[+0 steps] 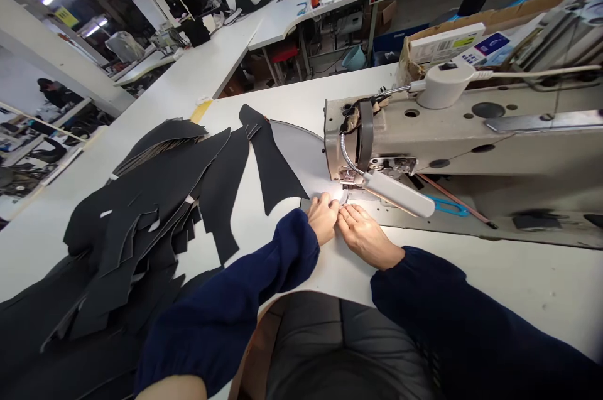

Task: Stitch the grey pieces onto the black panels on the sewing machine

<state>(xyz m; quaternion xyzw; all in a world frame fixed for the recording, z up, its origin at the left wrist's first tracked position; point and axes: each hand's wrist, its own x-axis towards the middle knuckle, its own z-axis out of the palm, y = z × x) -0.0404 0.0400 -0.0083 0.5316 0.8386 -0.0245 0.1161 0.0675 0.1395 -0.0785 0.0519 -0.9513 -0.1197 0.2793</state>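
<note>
My left hand [323, 216] and my right hand [363, 233] meet on the white table just in front of the sewing machine [452, 136], under its needle area [348, 185]. The fingertips of both pinch a small pale piece [341, 202] lit by the machine's lamp [400, 194]; it is too small to name. Both arms wear dark blue sleeves. A single black cut piece [273, 161] lies just left of my hands.
A big pile of black cut pieces [141, 211] covers the table's left side. Blue-handled scissors [447, 205] lie on the machine bed. A cardboard box [452, 42] stands behind the machine. Other work tables [301, 10] and a person [56, 93] are farther back.
</note>
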